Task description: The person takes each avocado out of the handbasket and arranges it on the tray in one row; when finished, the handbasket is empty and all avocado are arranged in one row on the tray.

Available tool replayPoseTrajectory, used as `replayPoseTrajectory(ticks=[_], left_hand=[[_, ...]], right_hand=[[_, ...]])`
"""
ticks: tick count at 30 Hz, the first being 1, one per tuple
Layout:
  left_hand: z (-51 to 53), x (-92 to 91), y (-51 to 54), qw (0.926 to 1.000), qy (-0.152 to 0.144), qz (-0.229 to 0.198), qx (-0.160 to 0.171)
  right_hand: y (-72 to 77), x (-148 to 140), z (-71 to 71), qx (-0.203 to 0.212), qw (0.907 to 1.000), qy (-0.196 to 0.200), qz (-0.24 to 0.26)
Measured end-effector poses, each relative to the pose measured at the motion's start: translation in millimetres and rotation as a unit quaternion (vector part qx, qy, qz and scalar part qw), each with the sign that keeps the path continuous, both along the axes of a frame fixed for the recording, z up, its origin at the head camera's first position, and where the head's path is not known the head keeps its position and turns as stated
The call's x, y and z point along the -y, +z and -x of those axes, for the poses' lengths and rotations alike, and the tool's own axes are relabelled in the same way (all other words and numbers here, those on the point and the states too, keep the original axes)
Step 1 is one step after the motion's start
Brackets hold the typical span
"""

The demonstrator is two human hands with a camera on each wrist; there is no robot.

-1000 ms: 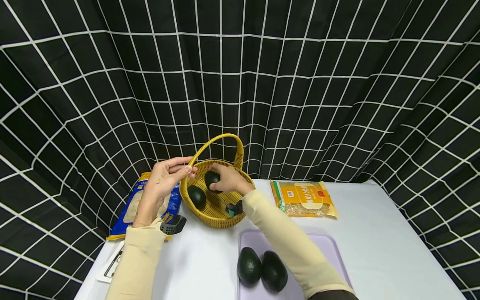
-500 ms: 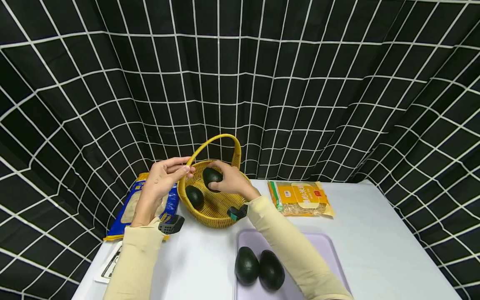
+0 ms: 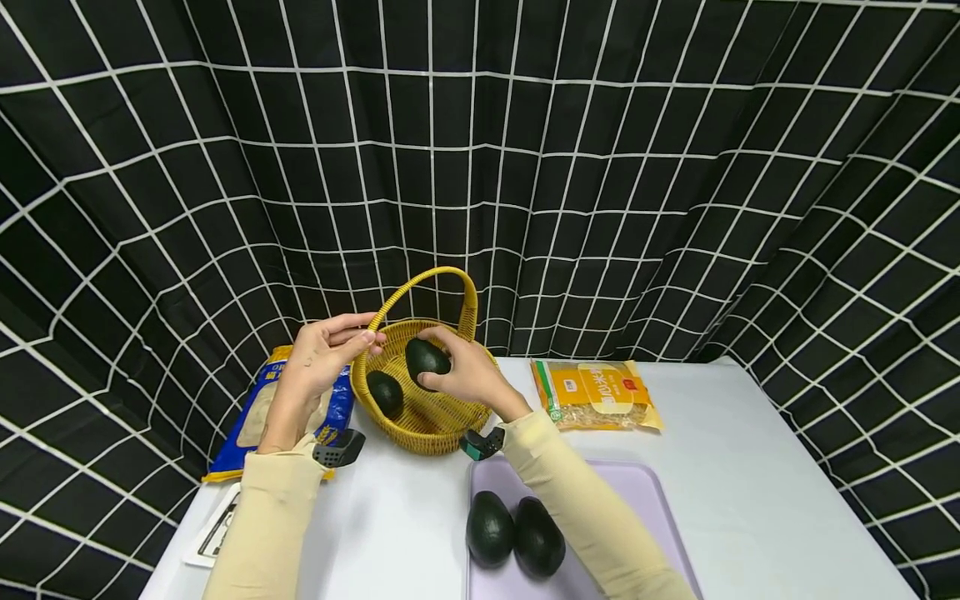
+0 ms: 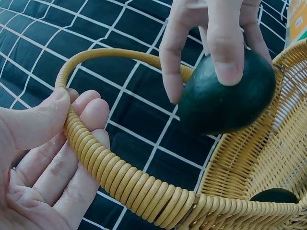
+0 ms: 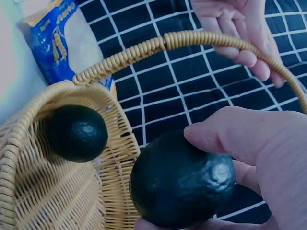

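Note:
My right hand [image 3: 468, 371] grips a dark green avocado [image 3: 426, 362] over the yellow wicker basket [image 3: 420, 442]. In the right wrist view the thumb lies across the top of this avocado [image 5: 180, 179]. My left hand [image 3: 318, 358] pinches the side of the arched basket handle [image 4: 124, 179] between thumb and fingers. A second avocado [image 3: 386, 393] lies inside the basket on its left side, also visible in the right wrist view. Two more avocados, one on the left [image 3: 491, 528] and one on the right [image 3: 538, 537], lie side by side on a lilac tray [image 3: 637, 479].
A blue bag [image 3: 255, 417] lies left of the basket, behind my left forearm. An orange packet [image 3: 596, 395] lies to the right. A white card-like object [image 3: 213, 529] sits near the table's left edge. A black curtain with white grid lines [image 3: 480, 167] stands behind the table.
My right hand has raised the avocado slightly from inside the basket and drawn it a little nearer. The left hand keeps its hold on the handle. The whole head view has shifted slightly.

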State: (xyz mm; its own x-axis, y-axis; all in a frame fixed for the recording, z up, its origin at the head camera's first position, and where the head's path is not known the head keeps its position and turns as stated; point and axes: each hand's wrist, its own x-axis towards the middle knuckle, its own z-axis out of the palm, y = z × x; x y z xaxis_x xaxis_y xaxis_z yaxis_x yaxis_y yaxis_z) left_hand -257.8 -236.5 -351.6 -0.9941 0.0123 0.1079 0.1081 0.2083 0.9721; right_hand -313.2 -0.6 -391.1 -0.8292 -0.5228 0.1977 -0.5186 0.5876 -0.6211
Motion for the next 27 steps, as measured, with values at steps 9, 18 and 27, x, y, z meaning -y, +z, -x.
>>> replayPoseTrajectory(ticks=[9, 18, 27], left_hand=[[-0.3, -0.4, 0.3, 1.0, 0.001, 0.003, -0.002], [1.1, -0.8, -1.9, 0.9998, 0.007, 0.015, -0.006], [0.3, -0.8, -3.0, 0.9997, 0.006, 0.022, -0.012]], right_hand=[[-1.3, -11.4, -14.2, 0.012, 0.9994, -0.009, 0.031], [-5.9, -27.0, -24.8, 0.025, 0.9984, -0.03, 0.04], [-11.9, -43.7, -35.0, 0.045, 0.9964, -0.052, 0.048]])
